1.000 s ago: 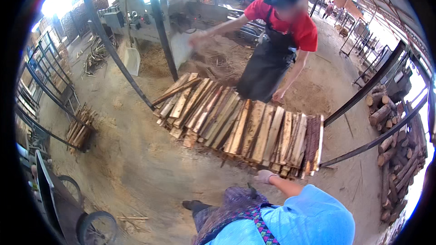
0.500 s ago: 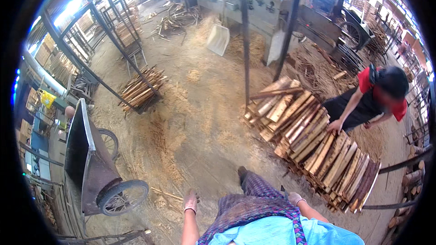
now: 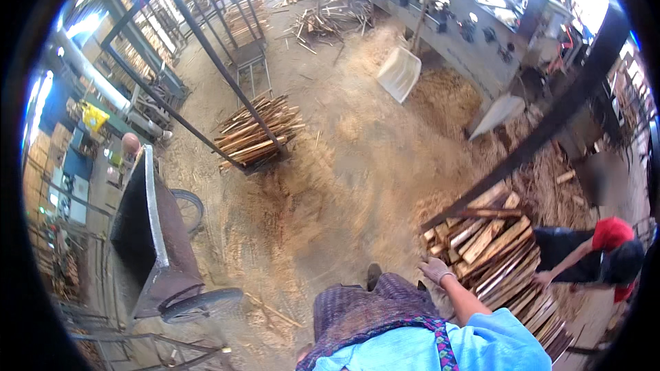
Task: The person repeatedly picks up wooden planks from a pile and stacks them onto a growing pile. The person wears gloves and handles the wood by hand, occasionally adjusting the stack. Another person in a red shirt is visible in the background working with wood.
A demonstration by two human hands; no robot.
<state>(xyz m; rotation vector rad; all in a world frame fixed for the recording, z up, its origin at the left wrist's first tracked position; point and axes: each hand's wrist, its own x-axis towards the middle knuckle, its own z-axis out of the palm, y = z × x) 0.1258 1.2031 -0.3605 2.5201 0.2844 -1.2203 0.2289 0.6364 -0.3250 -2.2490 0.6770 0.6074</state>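
My right hand (image 3: 436, 271), in a pale glove, reaches forward with its fingers stretched out, beside the near left edge of a stack of split wood sticks (image 3: 489, 237). Whether the fingertips touch the wood, I cannot tell. Of my left arm, only a small bit of skin shows at the lower edge beside my patterned apron (image 3: 357, 309); its fingers are hidden. Across the stack, a person in a red top (image 3: 612, 233) bends over with a hand (image 3: 542, 279) on the sticks.
A metal cart (image 3: 155, 233) with spoked wheels stands at left. Beyond it, a bundle of sticks (image 3: 265, 127) lies inside a metal frame. A pale shovel blade (image 3: 400, 74) leans near machinery at the back. A dark slanting post (image 3: 529, 124) rises by the stack. Sawdust covers the floor.
My view has swung to the right. My right hand has moved from beside my hip forward to the stack's edge. My left hand has dropped almost out of view. The person still bends at the stack.
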